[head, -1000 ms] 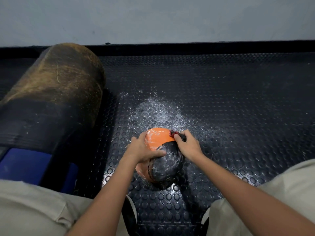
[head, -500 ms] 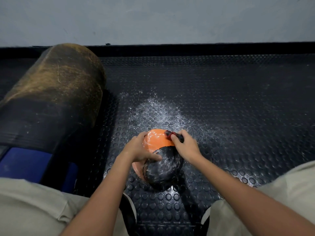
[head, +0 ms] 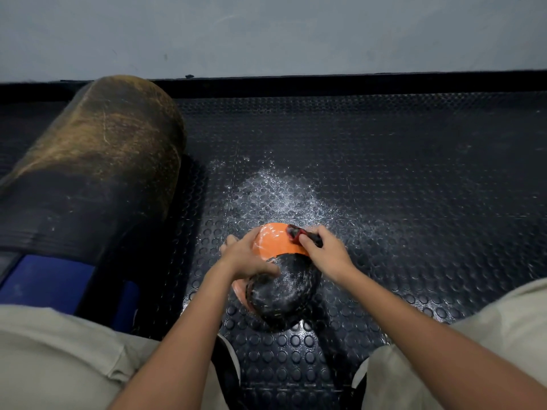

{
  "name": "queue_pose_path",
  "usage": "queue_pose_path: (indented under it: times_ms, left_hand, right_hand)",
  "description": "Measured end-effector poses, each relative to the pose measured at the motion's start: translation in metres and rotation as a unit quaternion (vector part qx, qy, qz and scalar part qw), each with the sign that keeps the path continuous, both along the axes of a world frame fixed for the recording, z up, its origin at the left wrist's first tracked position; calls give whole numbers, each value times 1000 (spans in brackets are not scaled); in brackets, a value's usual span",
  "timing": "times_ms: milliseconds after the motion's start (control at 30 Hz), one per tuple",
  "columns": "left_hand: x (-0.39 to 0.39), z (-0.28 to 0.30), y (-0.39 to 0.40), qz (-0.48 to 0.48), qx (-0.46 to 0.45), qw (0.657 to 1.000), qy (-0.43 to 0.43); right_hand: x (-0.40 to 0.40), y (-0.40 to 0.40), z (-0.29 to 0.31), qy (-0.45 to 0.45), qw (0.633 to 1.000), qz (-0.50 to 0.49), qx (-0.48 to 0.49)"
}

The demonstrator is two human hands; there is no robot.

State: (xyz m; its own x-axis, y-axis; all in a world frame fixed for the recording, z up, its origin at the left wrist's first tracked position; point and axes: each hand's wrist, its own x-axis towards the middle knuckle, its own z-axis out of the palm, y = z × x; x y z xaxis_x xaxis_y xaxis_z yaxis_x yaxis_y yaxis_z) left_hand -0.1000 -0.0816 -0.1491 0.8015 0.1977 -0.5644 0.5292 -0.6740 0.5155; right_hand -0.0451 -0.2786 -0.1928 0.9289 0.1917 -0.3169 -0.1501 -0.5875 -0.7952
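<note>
An orange rounded object (head: 273, 241) lies low in the middle of the view on the studded black floor mat (head: 399, 179). Its near half wears a black, scratched coating (head: 285, 288). My left hand (head: 245, 255) grips the object from the left, fingers curled over where orange meets black. My right hand (head: 324, 253) pinches a small red and black tool (head: 297, 233) and holds its tip against the orange top. The object's underside is hidden.
White dust (head: 281, 196) is scattered on the mat just beyond the object. A large dark, brown-stained cylinder (head: 97, 161) lies at the left, with something blue (head: 44, 285) under its near end. My knees in beige trousers (head: 59, 356) fill both lower corners. A grey wall (head: 266, 34) stands behind.
The object has been turned slightly, so a little more orange shows at the top. My right hand with the tool has shifted a little left along the orange surface.
</note>
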Motion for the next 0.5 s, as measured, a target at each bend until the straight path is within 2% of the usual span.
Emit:
queue_pose_path:
  times_ms: [133,333,500]
  left_hand:
    - [1,-1,-4,-3,-16,1000,-11]
    - [4,-1,0,-19,4,1000,4]
    - [3,0,-4,-13,-18,1000,-8]
  right_hand:
    - [-2,-9,-8,51,997,-56,-22]
    - [-1,3,3,-15,1000,-2,-6]
    - [-3,-11,-12,75,996,-53,-1]
